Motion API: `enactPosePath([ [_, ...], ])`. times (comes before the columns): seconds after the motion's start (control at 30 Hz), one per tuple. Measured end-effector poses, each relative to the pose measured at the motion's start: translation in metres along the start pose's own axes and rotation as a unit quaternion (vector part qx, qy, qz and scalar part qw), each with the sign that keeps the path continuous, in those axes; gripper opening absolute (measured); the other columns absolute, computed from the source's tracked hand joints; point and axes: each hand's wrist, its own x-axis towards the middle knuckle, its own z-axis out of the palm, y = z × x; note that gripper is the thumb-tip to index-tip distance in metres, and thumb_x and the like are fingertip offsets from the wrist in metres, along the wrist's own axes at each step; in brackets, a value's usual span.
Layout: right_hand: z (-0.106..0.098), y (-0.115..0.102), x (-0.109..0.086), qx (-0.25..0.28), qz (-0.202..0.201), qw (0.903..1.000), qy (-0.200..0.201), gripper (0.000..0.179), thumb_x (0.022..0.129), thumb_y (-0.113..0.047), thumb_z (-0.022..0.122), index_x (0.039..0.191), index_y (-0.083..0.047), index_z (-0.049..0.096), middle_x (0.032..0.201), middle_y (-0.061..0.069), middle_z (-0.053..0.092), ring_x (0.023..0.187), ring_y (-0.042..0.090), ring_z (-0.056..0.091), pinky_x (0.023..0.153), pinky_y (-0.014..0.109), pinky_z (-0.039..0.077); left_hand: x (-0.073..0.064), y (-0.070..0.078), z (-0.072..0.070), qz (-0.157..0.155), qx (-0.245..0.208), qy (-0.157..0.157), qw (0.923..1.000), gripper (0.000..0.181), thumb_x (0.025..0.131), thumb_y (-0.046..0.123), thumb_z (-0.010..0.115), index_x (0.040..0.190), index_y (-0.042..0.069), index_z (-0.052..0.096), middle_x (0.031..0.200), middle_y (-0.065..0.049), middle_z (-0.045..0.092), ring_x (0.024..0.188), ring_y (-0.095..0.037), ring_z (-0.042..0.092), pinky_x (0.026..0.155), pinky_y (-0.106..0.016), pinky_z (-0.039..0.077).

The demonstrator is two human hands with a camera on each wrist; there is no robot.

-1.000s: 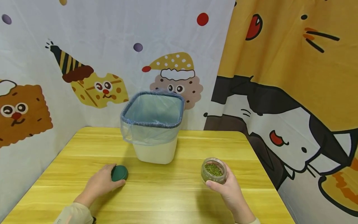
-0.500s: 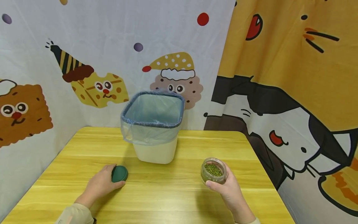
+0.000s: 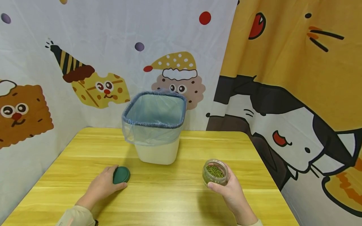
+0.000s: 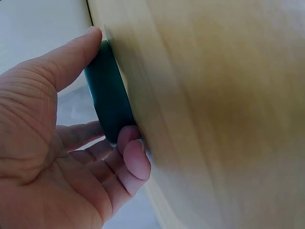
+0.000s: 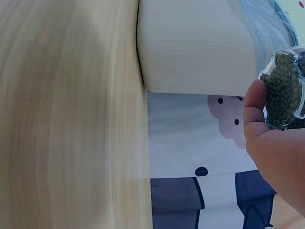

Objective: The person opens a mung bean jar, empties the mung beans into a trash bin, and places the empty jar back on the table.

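Note:
On the left side of the table, my left hand (image 3: 102, 185) pinches a round dark green lid (image 3: 121, 175) between thumb and fingers. The left wrist view shows the lid (image 4: 109, 95) edge-on, close to the wooden surface; whether it touches cannot be told. At the right, my right hand (image 3: 233, 191) grips a clear glass jar (image 3: 207, 180), uncapped and tilted a little, holding small green mung beans (image 3: 215, 171). It is raised above the table, with a shadow below. In the right wrist view the beans (image 5: 281, 90) show through the glass beside my thumb (image 5: 256, 102).
A cream bin (image 3: 158, 153) lined with a translucent blue bag (image 3: 152, 135) stands at the back middle of the wooden table (image 3: 158, 201), between and beyond both hands. Cartoon-printed curtains (image 3: 113, 25) hang behind the table and along its sides.

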Motion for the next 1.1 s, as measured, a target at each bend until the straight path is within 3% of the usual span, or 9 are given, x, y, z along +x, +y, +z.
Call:
enactPosePath([
  [0.63,0.0,0.003,0.0,0.006,-0.007,0.9999,-0.014,0.079,0.086,0.003,0.081,0.155,-0.004,0.044,0.148,0.003,0.057,0.132,0.016,0.063,0.104,0.028,0.058,0.002,-0.001,0.001,0.011,-0.041,-0.015,0.999,0.109,0.088,0.054,0.086,0.155,-0.015,0.037,0.15,-0.046,0.045,0.132,-0.063,0.054,0.102,-0.07,0.052],
  [0.9,-0.001,0.002,0.0,0.006,-0.007,0.9998,-0.017,0.076,0.087,0.002,0.08,0.154,-0.003,0.044,0.148,0.003,0.058,0.13,0.017,0.064,0.103,0.029,0.059,0.001,0.0,-0.011,0.005,-0.046,-0.018,0.9987,0.107,0.094,0.064,0.074,0.158,-0.013,0.036,0.155,-0.045,0.041,0.136,-0.063,0.05,0.104,-0.071,0.05],
  [1.0,-0.001,0.002,0.0,0.008,-0.004,0.9998,-0.015,0.074,0.087,0.002,0.08,0.153,-0.003,0.046,0.146,0.003,0.059,0.129,0.017,0.065,0.102,0.029,0.059,-0.001,0.005,-0.022,0.016,-0.037,0.021,0.9989,0.098,0.098,0.062,0.069,0.157,-0.01,0.041,0.156,-0.043,0.043,0.136,-0.063,0.05,0.103,-0.073,0.05],
  [1.1,-0.002,0.002,0.0,0.007,-0.001,0.9998,-0.016,0.073,0.088,0.001,0.08,0.153,-0.002,0.046,0.146,0.003,0.059,0.128,0.017,0.065,0.102,0.029,0.059,-0.002,0.014,-0.032,0.053,-0.025,0.115,0.9917,0.082,0.1,0.053,0.073,0.149,-0.009,0.052,0.149,-0.039,0.053,0.132,-0.061,0.054,0.102,-0.073,0.05],
])
